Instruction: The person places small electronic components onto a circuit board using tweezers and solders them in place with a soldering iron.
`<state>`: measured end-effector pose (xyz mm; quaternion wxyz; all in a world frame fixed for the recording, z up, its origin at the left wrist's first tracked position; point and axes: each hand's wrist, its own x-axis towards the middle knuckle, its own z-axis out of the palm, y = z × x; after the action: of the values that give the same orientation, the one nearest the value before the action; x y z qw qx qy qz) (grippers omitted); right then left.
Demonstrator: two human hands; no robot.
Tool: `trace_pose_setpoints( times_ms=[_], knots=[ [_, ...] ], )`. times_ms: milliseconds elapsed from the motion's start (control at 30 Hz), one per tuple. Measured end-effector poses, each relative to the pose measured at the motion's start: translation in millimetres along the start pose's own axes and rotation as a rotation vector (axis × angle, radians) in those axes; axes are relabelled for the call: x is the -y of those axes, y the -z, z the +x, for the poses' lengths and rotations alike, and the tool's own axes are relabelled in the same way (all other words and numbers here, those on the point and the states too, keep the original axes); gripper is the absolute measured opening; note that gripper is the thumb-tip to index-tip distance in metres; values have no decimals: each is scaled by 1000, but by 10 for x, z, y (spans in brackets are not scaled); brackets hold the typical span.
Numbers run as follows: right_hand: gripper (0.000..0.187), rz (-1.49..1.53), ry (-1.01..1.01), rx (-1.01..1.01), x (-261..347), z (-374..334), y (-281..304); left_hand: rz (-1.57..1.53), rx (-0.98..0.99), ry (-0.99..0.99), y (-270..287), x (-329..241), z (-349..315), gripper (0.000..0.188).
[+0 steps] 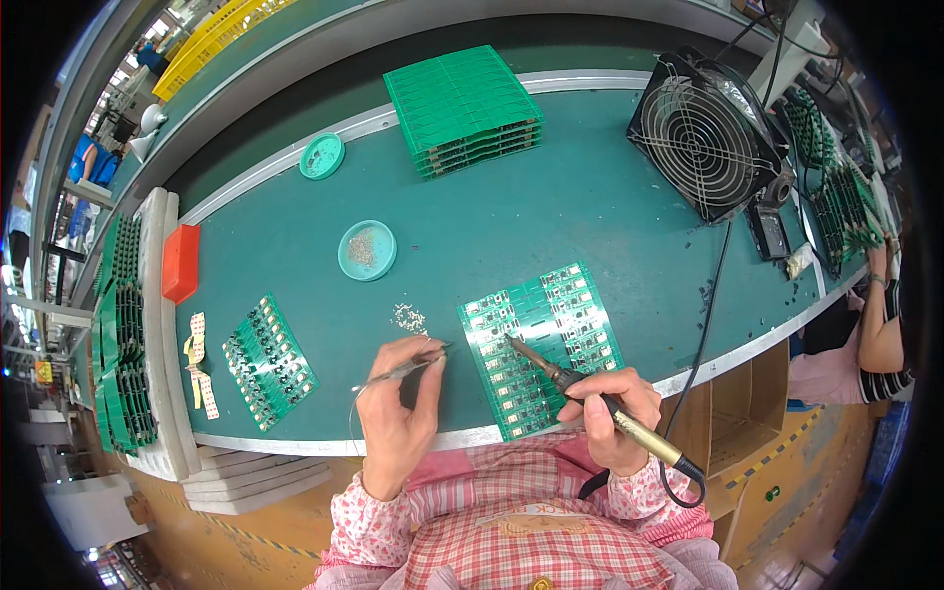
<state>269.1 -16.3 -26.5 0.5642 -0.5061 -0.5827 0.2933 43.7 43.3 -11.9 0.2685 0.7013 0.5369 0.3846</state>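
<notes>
My right hand grips a soldering iron with a gold and black handle. The iron's tip rests over the left part of a green circuit board panel, which lies near the table's front edge. In my left hand, pinched between thumb and fingers, is a pair of tweezers; its point is left of the panel, apart from it. A thin wire trails down beside that hand. Just beyond my left hand lies a small heap of tiny pale parts on the green mat.
A turquoise dish holds small parts; a green dish stands farther back. Stacked panels sit at the back, a black fan at right. Another panel and a red box are at left. A co-worker's arm shows far right.
</notes>
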Motion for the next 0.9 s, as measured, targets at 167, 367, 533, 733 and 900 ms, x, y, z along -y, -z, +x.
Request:
trace_pose_setpoints(
  times_ms=[167, 367, 533, 733, 900],
  knots=[
    [14, 7, -66, 2, 17, -28, -24, 36, -34, -85, -20, 29, -22, 19],
    [14, 33, -117, -46, 5, -82, -34, 98, -117, -40, 74, 125, -105, 19],
    [16, 34, -115, -107, -21, -117, -40, 96, -172, 59, 103, 156, -158, 18],
    [16, -2, -106, -124, -34, -127, -47, 109, -126, 35, 90, 188, -140, 20],
    [16, -14, -89, -141, -51, -128, -65, 206, -91, -89, 91, 149, -50, 14]
  ],
)
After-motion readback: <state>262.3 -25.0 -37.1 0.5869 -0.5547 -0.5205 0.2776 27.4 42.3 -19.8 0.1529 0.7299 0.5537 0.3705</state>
